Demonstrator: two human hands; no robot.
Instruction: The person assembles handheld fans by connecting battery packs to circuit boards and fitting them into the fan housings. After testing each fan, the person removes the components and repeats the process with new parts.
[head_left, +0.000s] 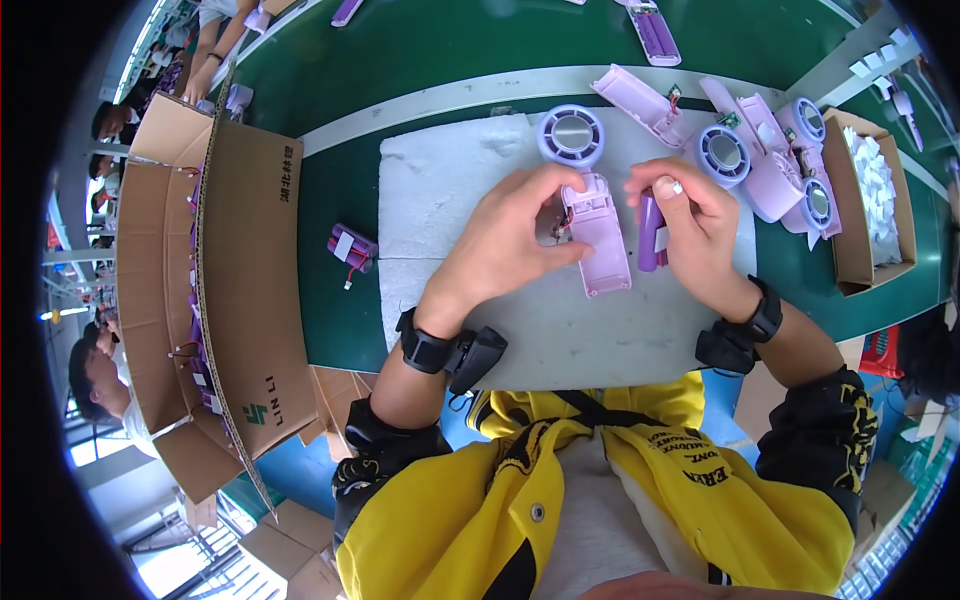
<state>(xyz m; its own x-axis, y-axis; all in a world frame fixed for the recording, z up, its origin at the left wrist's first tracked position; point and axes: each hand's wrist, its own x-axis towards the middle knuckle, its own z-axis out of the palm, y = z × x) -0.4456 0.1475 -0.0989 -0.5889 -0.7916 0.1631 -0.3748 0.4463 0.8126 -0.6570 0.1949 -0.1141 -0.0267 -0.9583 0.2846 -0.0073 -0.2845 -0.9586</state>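
Left hand (500,232): spread thumb and forefinger hold the pink housing (603,258) along its left edge. Right hand (708,235): curled fingers grip the purple battery pack (648,240) beside the housing.

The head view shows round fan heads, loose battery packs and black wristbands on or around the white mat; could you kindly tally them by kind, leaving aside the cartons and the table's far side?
Round fan heads: 4
Battery packs: 2
Black wristbands: 2
Total: 8

Fisheye on wearer's head — looks down; both hands (497,232) near, worktable (335,195) around.
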